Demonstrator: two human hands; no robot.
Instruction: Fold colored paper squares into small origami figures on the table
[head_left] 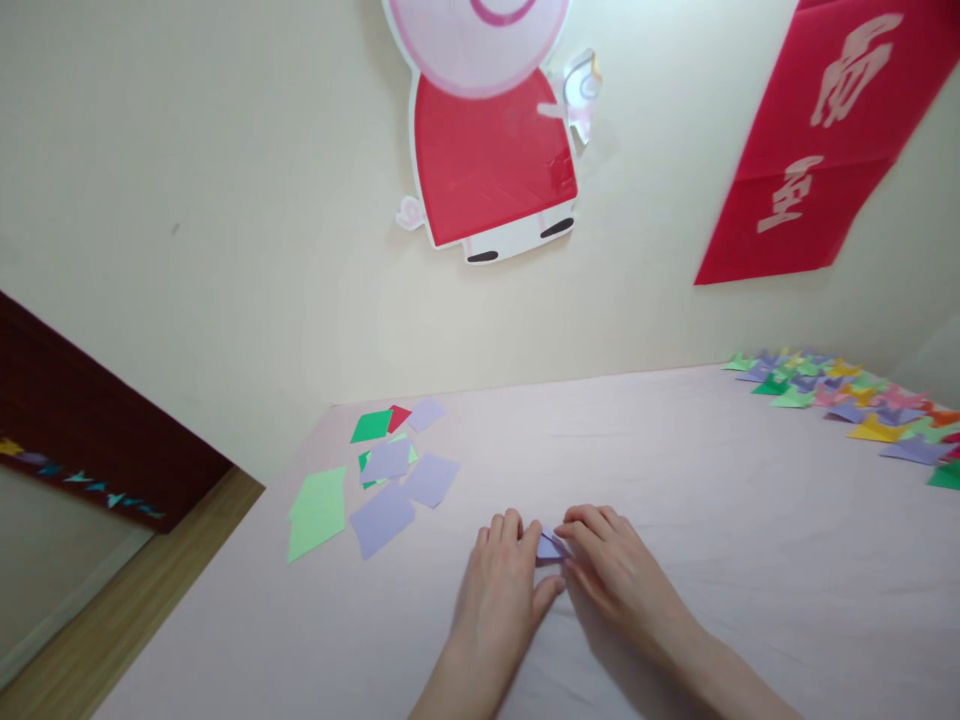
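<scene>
Folded lilac paper (pixel 551 549): small, angular, creased, lying on wrinkled pale-pink cloth (pixel 660 460) between both hands. Left hand (pixel 501 570): fingers bunched, thumb spread, index at paper's left edge. Right hand (pixel 616 560): fingers curled, narrow thumb-index gap at paper's right edge. Whether either grips: cannot tell. From hands: flat, matte lilac paper squares (pixel 382 520), 10 o'clock; spiky multicoloured folded-paper shapes (pixel 879 430), 2 o'clock.

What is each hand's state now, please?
Left hand: open, forefinger at the folded purple paper.
Right hand: at the paper's right side; whether pinching, cannot be told.
</scene>
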